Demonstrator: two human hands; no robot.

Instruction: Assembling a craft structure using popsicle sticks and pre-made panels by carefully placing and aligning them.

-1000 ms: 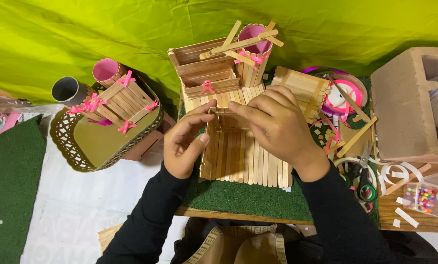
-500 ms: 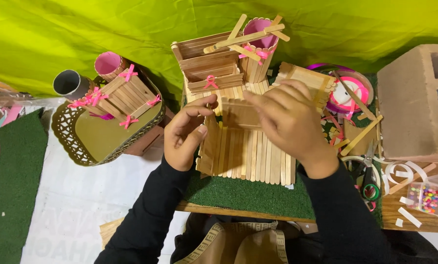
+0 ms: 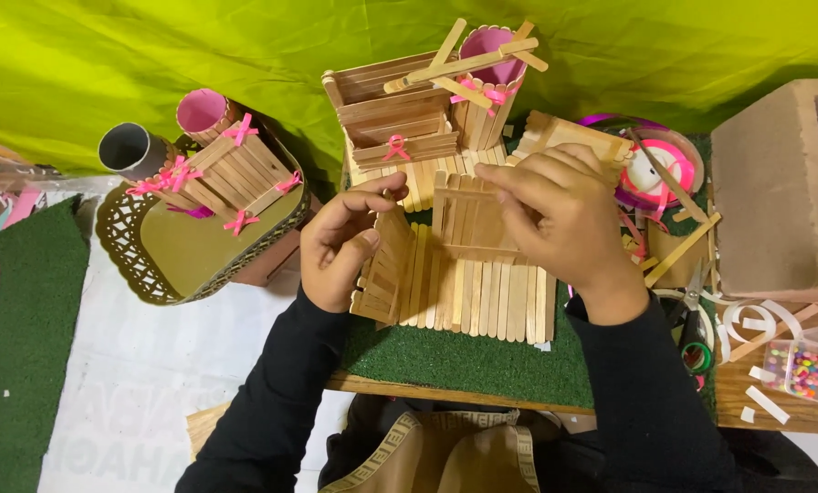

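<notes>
On the green mat [image 3: 445, 361], your left hand [image 3: 340, 246] pinches a tilted stick panel [image 3: 386, 269] while your right hand [image 3: 555, 215] grips the upright fence piece [image 3: 468, 219]. They look light and brittle; hold the edges.

A stick base [image 3: 482, 297] lies on the turf mat [image 3: 464, 361] at frame centre. Behind it stands a stick box [image 3: 395, 123]; at left a tray [image 3: 167, 260]; at right a block [image 3: 774, 192].
</notes>
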